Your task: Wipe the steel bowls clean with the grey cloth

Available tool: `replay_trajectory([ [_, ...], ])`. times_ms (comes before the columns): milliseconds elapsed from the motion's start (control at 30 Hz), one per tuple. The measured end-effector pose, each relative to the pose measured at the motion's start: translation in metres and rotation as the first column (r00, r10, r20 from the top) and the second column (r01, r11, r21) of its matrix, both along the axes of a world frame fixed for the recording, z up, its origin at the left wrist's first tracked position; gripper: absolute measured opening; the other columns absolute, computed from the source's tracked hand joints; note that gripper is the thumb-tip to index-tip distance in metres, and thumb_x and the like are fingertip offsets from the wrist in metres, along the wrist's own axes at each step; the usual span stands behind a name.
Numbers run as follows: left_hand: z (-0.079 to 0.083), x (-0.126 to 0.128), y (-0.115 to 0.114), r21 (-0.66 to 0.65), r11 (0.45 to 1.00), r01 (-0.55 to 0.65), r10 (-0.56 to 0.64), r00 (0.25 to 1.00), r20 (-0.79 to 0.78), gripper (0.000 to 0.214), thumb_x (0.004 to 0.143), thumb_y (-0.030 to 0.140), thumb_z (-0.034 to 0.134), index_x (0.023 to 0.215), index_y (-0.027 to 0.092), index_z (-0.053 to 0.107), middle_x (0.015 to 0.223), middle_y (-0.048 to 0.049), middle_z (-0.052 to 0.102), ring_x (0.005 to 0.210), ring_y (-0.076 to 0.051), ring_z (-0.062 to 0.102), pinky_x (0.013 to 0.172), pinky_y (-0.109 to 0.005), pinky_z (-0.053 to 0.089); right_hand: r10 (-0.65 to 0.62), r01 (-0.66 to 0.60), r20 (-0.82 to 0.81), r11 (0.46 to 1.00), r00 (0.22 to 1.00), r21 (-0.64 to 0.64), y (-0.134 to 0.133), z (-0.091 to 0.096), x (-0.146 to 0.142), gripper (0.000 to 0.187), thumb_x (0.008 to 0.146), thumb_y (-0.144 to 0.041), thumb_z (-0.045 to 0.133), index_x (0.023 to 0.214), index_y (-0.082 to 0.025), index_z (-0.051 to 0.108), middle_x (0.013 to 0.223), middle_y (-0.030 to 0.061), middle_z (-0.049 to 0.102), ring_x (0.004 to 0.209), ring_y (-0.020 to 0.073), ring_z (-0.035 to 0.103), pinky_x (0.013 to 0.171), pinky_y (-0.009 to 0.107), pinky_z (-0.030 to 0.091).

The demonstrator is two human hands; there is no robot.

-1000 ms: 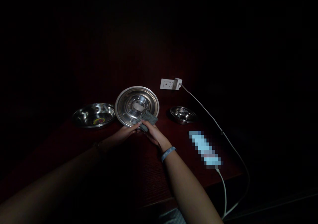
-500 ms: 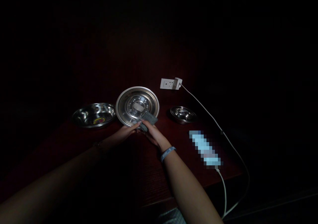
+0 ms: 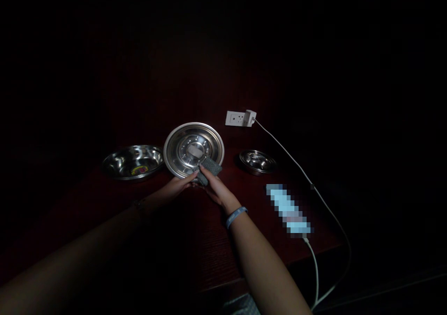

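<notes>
A round steel plate stands tilted up on its near edge on the dark red table. My left hand grips that lower rim. My right hand, with a blue wristband, holds a grey cloth pressed against the plate's lower right part. The two hands meet just below the plate.
A steel bowl with a sticker inside lies left of the plate; a smaller steel dish lies to the right. A white power strip with a charger sits behind. Its cable runs to a blurred phone near the table's right edge.
Almost nothing has moved. The cloth has shifted slightly against the plate, and both hands keep their hold.
</notes>
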State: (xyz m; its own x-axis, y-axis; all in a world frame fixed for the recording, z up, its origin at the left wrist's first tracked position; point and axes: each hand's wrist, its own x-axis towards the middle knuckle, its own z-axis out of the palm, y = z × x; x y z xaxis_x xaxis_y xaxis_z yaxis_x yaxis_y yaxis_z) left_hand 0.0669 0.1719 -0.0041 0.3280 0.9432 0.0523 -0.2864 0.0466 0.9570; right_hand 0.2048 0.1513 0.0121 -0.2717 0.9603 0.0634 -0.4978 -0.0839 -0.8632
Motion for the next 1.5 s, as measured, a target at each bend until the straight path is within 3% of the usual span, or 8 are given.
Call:
replay_trajectory([
  [233,-0.002,0.0,0.001,-0.013,0.999,-0.033,0.032,0.999,-0.018,0.047,0.065,0.045,0.078,0.102,0.018,0.067,0.105,-0.0085,0.071,0.1,-0.022,0.063,0.088,-0.032,0.048,-0.04,0.04,0.028,0.999,0.999,-0.003,0.003,-0.004,-0.002,0.034,0.073,-0.044,0.072,0.099,-0.022,0.065,0.09,-0.0008,0.071,0.077,0.0138,0.064,0.076,0.027,0.051],
  [467,-0.005,-0.001,0.006,0.022,1.0,-0.019,0.021,0.997,-0.079,0.043,0.062,0.046,0.08,0.089,0.015,0.067,0.08,-0.0035,0.069,0.07,-0.013,0.062,0.07,-0.027,0.047,-0.127,0.128,0.079,0.992,0.989,-0.015,0.01,-0.012,0.0,0.035,0.073,-0.043,0.07,0.098,-0.019,0.065,0.085,-0.0001,0.071,0.071,0.0135,0.065,0.069,0.026,0.052],
  [700,-0.005,-0.001,0.007,0.065,0.997,-0.03,0.041,0.985,-0.17,0.034,0.062,0.043,0.078,0.078,0.016,0.067,0.073,-0.0032,0.069,0.068,-0.016,0.061,0.069,-0.03,0.048,-0.227,0.236,0.104,0.969,0.968,-0.079,0.016,-0.015,0.002,0.032,0.069,-0.039,0.073,0.093,-0.02,0.066,0.086,0.0009,0.072,0.073,0.0145,0.066,0.067,0.026,0.054],
  [867,-0.003,-0.001,0.006,0.137,0.991,-0.013,0.051,0.96,-0.276,0.025,0.067,0.042,0.073,0.069,0.018,0.066,0.063,-0.0017,0.064,0.067,-0.019,0.06,0.072,-0.033,0.049,-0.316,0.321,0.072,0.945,0.946,-0.064,0.014,-0.013,0.004,0.032,0.068,-0.035,0.072,0.095,-0.02,0.067,0.09,0.0014,0.072,0.084,0.0167,0.067,0.078,0.029,0.054],
  [1100,-0.005,-0.003,0.008,0.172,0.985,0.023,0.033,0.948,-0.318,0.021,0.071,0.037,0.069,0.061,0.02,0.064,0.054,-0.0002,0.06,0.059,-0.018,0.056,0.065,-0.031,0.046,-0.471,0.472,0.098,0.881,0.877,0.015,0.014,-0.01,0.008,0.035,0.067,-0.034,0.072,0.099,-0.018,0.069,0.102,0.0037,0.072,0.096,0.0182,0.066,0.094,0.033,0.049],
  [1400,-0.005,-0.004,0.005,0.236,0.968,0.078,0.026,0.912,-0.409,0.031,0.07,0.042,0.068,0.048,0.022,0.059,0.051,-0.0011,0.06,0.058,-0.018,0.055,0.067,-0.03,0.047,-0.644,0.617,0.187,0.765,0.742,0.186,0.019,-0.008,0.02,0.032,0.068,-0.034,0.07,0.097,-0.019,0.069,0.107,0.0033,0.072,0.102,0.0195,0.064,0.098,0.034,0.045],
  [1500,-0.008,-0.004,0.006,0.233,0.968,0.091,0.017,0.903,-0.428,0.032,0.071,0.043,0.067,0.048,0.023,0.059,0.054,-0.0019,0.061,0.061,-0.018,0.056,0.07,-0.031,0.047,-0.657,0.627,0.182,0.753,0.731,0.199,0.02,-0.009,0.022,0.033,0.068,-0.034,0.07,0.098,-0.019,0.069,0.109,0.0036,0.071,0.102,0.0192,0.064,0.099,0.034,0.045],
])
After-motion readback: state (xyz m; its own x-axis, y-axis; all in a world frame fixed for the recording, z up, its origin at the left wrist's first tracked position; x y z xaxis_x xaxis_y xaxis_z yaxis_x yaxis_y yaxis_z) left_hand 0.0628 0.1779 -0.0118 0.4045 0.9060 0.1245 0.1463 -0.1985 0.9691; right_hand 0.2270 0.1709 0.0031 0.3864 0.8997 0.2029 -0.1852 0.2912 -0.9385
